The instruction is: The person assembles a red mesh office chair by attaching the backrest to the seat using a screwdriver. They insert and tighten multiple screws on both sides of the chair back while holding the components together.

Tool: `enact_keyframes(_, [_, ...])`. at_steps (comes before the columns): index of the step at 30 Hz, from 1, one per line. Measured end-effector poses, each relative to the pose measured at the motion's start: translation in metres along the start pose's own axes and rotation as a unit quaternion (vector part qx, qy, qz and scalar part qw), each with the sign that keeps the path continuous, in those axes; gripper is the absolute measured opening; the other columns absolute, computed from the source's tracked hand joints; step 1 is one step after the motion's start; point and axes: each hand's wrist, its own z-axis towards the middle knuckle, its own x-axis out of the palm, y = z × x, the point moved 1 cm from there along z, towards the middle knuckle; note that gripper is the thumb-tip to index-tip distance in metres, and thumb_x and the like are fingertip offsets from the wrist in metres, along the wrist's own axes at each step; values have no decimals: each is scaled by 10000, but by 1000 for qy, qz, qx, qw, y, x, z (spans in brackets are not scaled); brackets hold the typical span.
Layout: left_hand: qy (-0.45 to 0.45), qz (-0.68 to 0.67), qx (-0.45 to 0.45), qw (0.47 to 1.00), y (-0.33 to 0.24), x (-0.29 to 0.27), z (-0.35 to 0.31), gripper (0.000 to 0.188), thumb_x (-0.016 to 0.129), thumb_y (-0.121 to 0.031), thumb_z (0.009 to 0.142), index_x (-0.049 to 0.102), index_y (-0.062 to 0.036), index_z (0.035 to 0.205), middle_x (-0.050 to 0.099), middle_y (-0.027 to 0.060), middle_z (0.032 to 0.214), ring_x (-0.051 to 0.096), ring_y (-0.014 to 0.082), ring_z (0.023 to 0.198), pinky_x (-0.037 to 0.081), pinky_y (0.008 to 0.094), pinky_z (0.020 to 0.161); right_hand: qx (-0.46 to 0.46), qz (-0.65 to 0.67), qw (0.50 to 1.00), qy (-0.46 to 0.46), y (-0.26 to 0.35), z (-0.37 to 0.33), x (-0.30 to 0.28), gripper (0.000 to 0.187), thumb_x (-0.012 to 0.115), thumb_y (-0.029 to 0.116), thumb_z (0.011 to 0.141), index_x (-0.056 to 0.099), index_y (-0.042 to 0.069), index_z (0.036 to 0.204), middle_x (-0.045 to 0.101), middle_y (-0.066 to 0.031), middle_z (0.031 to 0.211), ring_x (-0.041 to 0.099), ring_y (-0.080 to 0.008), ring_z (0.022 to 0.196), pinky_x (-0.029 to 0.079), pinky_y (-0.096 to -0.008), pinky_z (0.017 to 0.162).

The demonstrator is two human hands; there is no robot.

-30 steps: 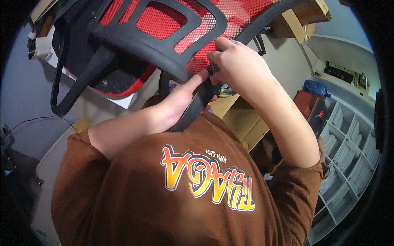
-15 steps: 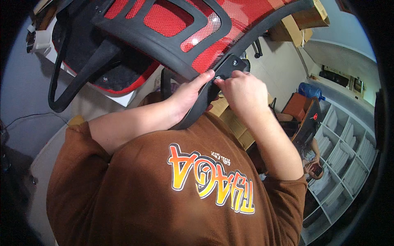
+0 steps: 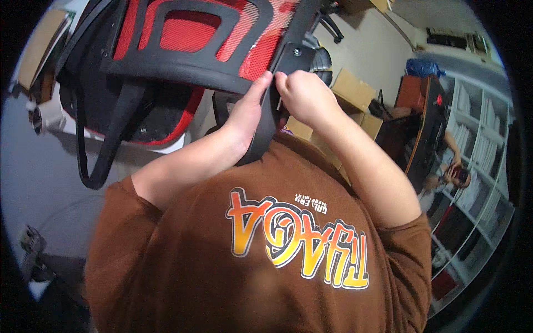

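Observation:
An office chair with a red mesh backrest [image 3: 191, 36] in a black plastic frame is tilted in front of me. My left hand [image 3: 244, 119] is closed round a black armrest [image 3: 262, 139], its thumb pressed along the edge near the backrest's corner. Beside that thumb, my right hand [image 3: 308, 95] pinches at the black mounting plate [image 3: 287, 62], fingers curled in. What sits in its fingertips is too small and covered to make out. A silver bolt [image 3: 297, 52] shows on the plate above it. At the left are the other armrest loop [image 3: 108, 152] and the red-edged black seat [image 3: 158, 114].
Cardboard boxes [image 3: 352, 91] stand beyond my right forearm. Farther right are a blue water bottle [image 3: 423, 67], a white shelf unit [image 3: 472, 119] with stacked papers, and another person [image 3: 455, 175] holding a dark device. A chair's wheeled base leg [image 3: 331, 28] shows at the top.
The view has swung, so the chair and both hands appear farther left. My right hand has turned at the plate, and the lower bolt seen before is now covered. The left hand keeps its hold.

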Motion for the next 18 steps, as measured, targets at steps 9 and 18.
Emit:
enact_keyframes(9, [22, -53, 13, 998, 4, -1, 2, 356, 501, -447, 945, 618, -124, 1040, 639, 11, 839, 603, 114, 669, 491, 248, 568, 14, -3, 997, -75, 4, -26, -12, 373, 570, 386, 895, 589, 23, 975, 620, -184, 890, 640, -353, 828, 510, -451, 717])
enact_keyframes(18, [52, -45, 0, 998, 1, -22, -9, 412, 481, -433, 950, 597, -86, 1139, 666, 58, 942, 629, 140, 776, 510, 261, 686, -43, 22, 998, -40, -10, -36, -17, 270, 614, 249, 833, 575, 58, 1020, 595, -158, 954, 615, -324, 852, 508, -425, 753])
